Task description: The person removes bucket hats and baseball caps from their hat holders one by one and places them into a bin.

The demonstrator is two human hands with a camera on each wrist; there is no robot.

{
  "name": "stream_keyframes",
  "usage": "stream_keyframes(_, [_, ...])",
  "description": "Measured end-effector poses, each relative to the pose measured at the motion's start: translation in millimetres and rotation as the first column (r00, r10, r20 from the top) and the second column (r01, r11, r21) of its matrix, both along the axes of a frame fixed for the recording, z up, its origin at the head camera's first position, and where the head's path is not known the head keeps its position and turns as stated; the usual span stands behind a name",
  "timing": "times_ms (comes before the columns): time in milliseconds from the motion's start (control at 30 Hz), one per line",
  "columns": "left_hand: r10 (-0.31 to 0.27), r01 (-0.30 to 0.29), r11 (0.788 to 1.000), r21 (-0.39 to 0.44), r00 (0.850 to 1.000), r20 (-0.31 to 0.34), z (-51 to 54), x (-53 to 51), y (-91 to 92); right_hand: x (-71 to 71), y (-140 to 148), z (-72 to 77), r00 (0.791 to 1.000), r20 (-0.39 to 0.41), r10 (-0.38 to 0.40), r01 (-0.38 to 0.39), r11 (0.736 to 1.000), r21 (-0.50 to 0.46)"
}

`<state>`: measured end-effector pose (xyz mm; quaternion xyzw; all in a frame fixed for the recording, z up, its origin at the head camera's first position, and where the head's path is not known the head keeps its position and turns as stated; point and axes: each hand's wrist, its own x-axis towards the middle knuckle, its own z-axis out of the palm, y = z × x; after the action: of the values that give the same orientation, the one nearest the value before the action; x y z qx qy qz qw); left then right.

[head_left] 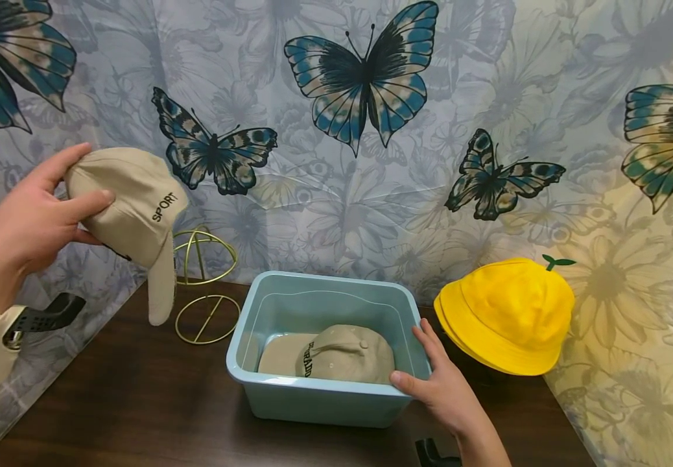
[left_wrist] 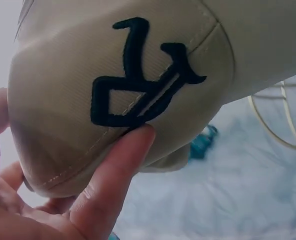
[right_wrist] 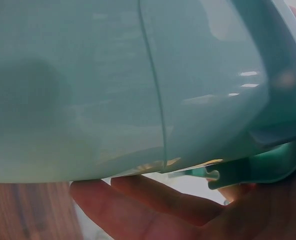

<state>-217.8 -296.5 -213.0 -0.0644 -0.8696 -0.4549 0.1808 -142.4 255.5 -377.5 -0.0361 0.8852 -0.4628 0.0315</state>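
My left hand (head_left: 41, 224) holds up a beige baseball cap (head_left: 129, 194) by its back, thumb on the outside, with "SPORT" on its side. The cap's brim hangs downward. Dark embroidery on the same cap (left_wrist: 53, 100) fills the left wrist view, with a finger or thumb pressing just under it. A light blue plastic bin (head_left: 325, 405) stands on the table, and my right hand (head_left: 450, 392) grips its right front corner, thumb over the rim. Inside lies a second beige cap (head_left: 356, 350), brim to the left. The right wrist view shows fingers against the bin's wall (right_wrist: 88, 100).
Behind the bin's left side stands a gold wire hat stand (head_left: 205, 318). At the right, a yellow bucket hat (head_left: 506, 318) with a green sprout sits raised above the dark wooden table (head_left: 155, 402). A butterfly-print cloth (head_left: 348, 214) hangs along the back.
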Motion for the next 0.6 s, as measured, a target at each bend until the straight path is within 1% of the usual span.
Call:
stream_keyframes(67, [-0.057, 0.057, 0.998, -0.042, 0.998, 0.003, 12.0, 3.5, 13.5, 0.2, 0, 0.5, 1.0, -0.001, 0.0, 0.0, 1.0, 0.0])
stream_keyframes(133, [-0.133, 0.133, 0.987, -0.096, 0.991, 0.001, 23.2, 7.5, 27.3, 0.3, 0, 0.9, 1.0, -0.004, -0.001, 0.001, 1.0, 0.0])
stream_keyframes(200, [-0.222, 0.217, 0.962, -0.166, 0.975, -0.008, 32.9, 10.7, 41.7, 0.4, 0, 1.2, 1.0, -0.005, -0.002, 0.002, 1.0, -0.002])
stream_keyframes(233, [-0.272, 0.263, 0.942, -0.206, 0.962, -0.015, 37.1, 12.3, 49.3, 0.4, 0, 1.2, 1.0, -0.006, -0.002, 0.002, 1.0, -0.003])
stream_keyframes(267, [-0.323, 0.308, 0.918, -0.248, 0.946, -0.022, 40.7, 13.9, 57.1, 0.5, 0, 1.2, 1.0, -0.006, -0.002, 0.002, 1.0, -0.003])
stream_keyframes(333, [-0.417, 0.38, 0.86, -0.342, 0.908, -0.038, 46.2, 15.3, 73.3, 0.5, -1, 1.1, 1.0, -0.002, -0.002, 0.002, 1.0, -0.006])
stream_keyframes(400, [-0.493, 0.431, 0.798, -0.421, 0.869, -0.046, 49.4, 15.0, 89.7, 0.4, -1, 0.8, 1.0, 0.002, -0.002, 0.002, 1.0, -0.011])
stream_keyframes(467, [-0.544, 0.454, 0.741, -0.495, 0.838, -0.046, 50.1, 14.2, 105.2, 0.1, -2, 0.5, 1.0, 0.004, -0.004, 0.004, 1.0, -0.012])
stream_keyframes(500, [-0.563, 0.461, 0.715, -0.525, 0.825, -0.043, 49.8, 12.8, 112.5, -0.1, -2, 0.3, 1.0, 0.004, -0.006, 0.006, 1.0, -0.012])
stream_keyframes(600, [-0.617, 0.495, 0.638, -0.59, 0.787, -0.006, 46.0, 9.0, 133.1, -0.3, -2, -0.3, 1.0, 0.001, -0.011, 0.011, 1.0, -0.009])
